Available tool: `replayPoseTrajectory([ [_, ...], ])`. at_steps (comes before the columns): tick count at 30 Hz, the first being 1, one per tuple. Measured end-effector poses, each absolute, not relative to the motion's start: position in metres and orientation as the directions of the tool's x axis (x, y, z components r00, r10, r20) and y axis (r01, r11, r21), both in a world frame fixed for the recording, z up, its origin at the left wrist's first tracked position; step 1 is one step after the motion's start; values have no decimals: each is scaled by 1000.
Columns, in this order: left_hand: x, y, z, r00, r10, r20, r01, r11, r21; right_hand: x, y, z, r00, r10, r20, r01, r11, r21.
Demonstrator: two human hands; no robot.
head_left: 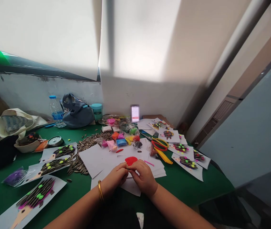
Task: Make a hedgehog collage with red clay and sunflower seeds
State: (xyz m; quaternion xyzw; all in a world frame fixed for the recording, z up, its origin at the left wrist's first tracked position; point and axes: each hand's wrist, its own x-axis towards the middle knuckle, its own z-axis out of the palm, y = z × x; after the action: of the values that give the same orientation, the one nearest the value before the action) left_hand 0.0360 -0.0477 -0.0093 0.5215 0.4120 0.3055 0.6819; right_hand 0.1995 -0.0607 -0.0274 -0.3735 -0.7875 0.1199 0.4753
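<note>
My left hand (115,176) and my right hand (144,176) meet fingertip to fingertip over white paper sheets (93,160). Both are closed in a pinch on something small that I cannot make out. Just beyond the fingertips lies a flat red clay shape (131,160). A small red strip (119,150) and a pink stick (149,163) rest on the paper nearby. Packets of coloured clay, one of them blue (121,142), sit past the sheets. Red-handled scissors (159,144) and a yellow tool (164,157) lie to the right.
Sunflower seeds (79,162) are heaped left of the paper. Seed-and-clay hedgehog pictures lie at left (36,194) and right (188,163). Along the wall stand a water bottle (56,113), a blue bag (78,114), a jar (97,112) and a phone (135,114).
</note>
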Motion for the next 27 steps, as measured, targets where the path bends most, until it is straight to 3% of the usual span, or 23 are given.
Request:
replayPoseTrajectory([
  [11, 38, -42, -12, 479, 869, -126, 44, 119, 992, 202, -60, -29, -251, 739, 625, 470, 658, -589],
  [27, 37, -48, -8, 454, 860, -236, 38, 245, 969, 201, -60, -31, -263, 704, 660, 477, 689, -545],
])
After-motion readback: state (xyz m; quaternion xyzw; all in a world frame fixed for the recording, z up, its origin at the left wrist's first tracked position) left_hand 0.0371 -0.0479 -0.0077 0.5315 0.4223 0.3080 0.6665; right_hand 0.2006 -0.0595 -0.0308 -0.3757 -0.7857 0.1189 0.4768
